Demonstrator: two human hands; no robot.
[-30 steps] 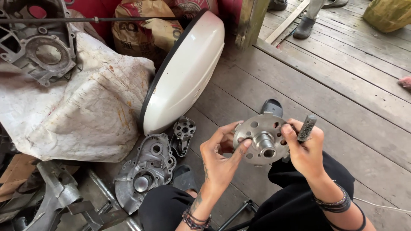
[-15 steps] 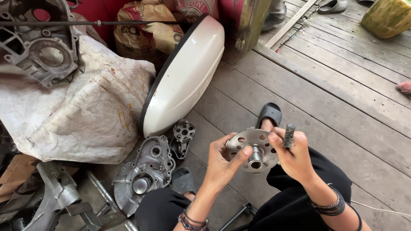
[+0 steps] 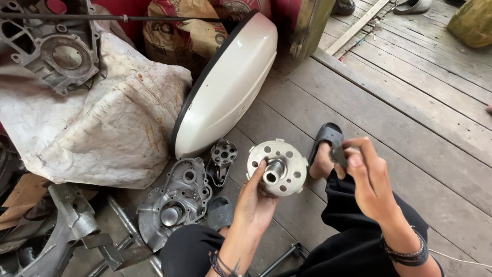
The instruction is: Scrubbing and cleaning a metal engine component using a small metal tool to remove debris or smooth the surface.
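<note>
One perforated metal disc [image 3: 277, 167]; two hands

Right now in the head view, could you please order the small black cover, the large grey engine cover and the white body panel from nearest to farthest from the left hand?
From the left hand, which holds the round metal hub:
1. Small black cover, on the floor just left of it.
2. Large grey engine cover, farther left on the floor.
3. White body panel, leaning up and left behind both.
</note>
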